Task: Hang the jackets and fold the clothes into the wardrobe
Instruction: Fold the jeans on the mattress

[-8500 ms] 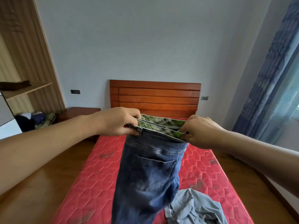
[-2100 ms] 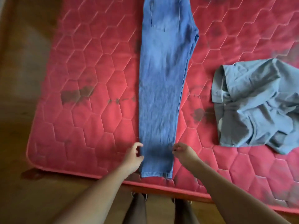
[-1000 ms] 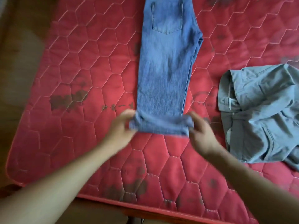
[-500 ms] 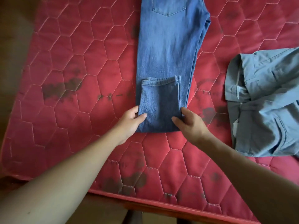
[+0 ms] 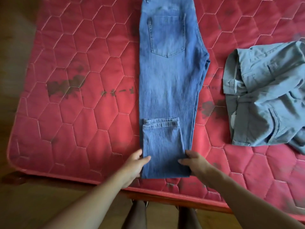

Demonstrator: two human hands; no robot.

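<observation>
Folding the long blue denim jeans [image 5: 168,80] on the red quilted mattress [image 5: 82,113], and getting the first fold done. Not lying stretched at full length any more, as two seconds ago, but now carrying the hem end turned up over the legs, with the hems stopping well below the back pocket. Compared with half a second ago, changing almost nothing in the fold itself, only holding it in place. Meaning for the task, probably: being at the start with this pair, needing at least one more fold toward the waistband before going into the wardrobe, not visible here.

Pinching the left side of the folded end with the left hand [image 5: 135,164], thumb lying on top of the denim, the other fingers going along and under the edge. Reaching in from the lower left with a nearly straight forearm. Grasping the right side of the same fold with the right hand [image 5: 194,162], thumb on top, fingers curling at the edge, forearm coming in from the lower right. Holding both hands close to the near edge of the mattress, one at each side of the jeans.

Further right, leaving the crumpled grey-blue cloth garment [image 5: 267,100] unfolded, well apart from the jeans.
</observation>
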